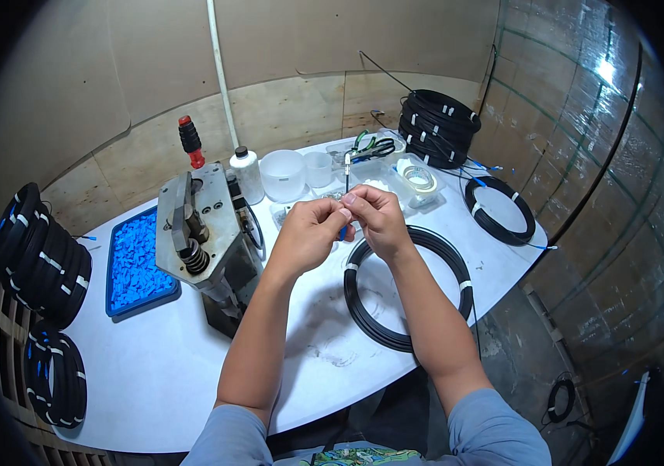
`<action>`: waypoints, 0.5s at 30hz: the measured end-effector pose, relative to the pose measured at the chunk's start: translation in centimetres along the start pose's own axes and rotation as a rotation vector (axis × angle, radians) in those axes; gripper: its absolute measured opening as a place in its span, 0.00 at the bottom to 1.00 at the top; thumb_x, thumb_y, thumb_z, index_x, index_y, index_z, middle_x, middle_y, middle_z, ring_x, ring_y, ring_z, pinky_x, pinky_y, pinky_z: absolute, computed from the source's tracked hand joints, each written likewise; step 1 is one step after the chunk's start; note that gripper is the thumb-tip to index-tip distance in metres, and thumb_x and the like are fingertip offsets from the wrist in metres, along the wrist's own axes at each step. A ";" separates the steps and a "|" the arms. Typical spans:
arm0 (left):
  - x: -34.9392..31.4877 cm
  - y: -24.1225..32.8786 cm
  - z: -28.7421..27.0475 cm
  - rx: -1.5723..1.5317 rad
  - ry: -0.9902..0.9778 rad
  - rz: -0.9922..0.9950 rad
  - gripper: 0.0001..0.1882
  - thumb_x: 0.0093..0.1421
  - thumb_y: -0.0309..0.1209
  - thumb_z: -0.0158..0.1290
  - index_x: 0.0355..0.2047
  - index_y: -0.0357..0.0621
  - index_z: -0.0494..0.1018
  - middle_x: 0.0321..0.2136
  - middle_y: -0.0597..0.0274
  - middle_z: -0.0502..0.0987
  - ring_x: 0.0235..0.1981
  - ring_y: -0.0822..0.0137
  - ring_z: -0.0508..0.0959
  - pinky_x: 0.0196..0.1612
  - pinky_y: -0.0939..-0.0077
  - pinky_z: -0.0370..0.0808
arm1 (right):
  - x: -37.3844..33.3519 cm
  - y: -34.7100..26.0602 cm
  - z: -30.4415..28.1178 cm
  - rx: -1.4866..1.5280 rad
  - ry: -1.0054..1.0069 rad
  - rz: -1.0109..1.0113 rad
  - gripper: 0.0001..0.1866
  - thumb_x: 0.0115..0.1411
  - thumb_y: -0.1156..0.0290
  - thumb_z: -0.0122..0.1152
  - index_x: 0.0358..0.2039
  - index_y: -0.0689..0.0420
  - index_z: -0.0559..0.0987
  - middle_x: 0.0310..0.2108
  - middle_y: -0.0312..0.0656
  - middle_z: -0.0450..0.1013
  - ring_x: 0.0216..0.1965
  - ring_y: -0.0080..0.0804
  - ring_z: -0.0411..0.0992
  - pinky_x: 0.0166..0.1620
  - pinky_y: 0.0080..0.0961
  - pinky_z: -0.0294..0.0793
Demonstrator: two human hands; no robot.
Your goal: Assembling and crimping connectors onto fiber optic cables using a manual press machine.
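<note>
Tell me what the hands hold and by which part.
The right hand pinches a thin black cable below its pale tip. The left hand touches the right; what its fingers grip is hidden.

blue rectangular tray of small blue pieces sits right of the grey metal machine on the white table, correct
No: the head view shows the blue tray of blue pieces left, not right, of the grey machine on the white table.
</note>
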State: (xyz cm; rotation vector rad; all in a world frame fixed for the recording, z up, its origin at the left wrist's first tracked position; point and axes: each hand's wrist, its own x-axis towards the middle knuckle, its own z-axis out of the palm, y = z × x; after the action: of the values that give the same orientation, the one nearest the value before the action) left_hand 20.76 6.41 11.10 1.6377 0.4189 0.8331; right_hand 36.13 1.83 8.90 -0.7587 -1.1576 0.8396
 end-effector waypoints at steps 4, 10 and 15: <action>0.1 -0.2 0.1 0.007 -0.020 0.002 0.11 0.59 0.31 0.50 0.26 0.36 0.75 0.20 0.64 0.78 0.22 0.78 0.73 0.25 0.82 0.68 | -0.5 -0.1 0.1 -0.004 0.046 0.001 0.09 0.61 0.69 0.59 0.29 0.62 0.78 0.24 0.35 0.75 0.26 0.17 0.70 0.32 0.16 0.70; -0.1 0.3 -0.2 -0.036 -0.052 -0.038 0.10 0.60 0.30 0.50 0.27 0.36 0.75 0.21 0.64 0.78 0.22 0.78 0.74 0.25 0.83 0.68 | -0.7 0.3 0.3 -0.013 0.052 -0.004 0.09 0.61 0.69 0.59 0.30 0.62 0.78 0.25 0.36 0.75 0.26 0.18 0.70 0.32 0.16 0.70; -0.1 0.4 -0.4 -0.005 -0.078 -0.031 0.10 0.62 0.29 0.51 0.30 0.33 0.75 0.24 0.62 0.78 0.25 0.75 0.76 0.30 0.80 0.72 | -0.9 0.2 0.5 -0.005 0.062 -0.037 0.09 0.61 0.69 0.59 0.30 0.62 0.78 0.25 0.35 0.75 0.26 0.18 0.70 0.32 0.17 0.70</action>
State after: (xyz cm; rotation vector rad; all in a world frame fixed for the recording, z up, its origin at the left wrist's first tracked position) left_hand 20.33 6.49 11.47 1.6492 0.3862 0.7442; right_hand 35.45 1.19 8.39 -0.7603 -1.1154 0.7779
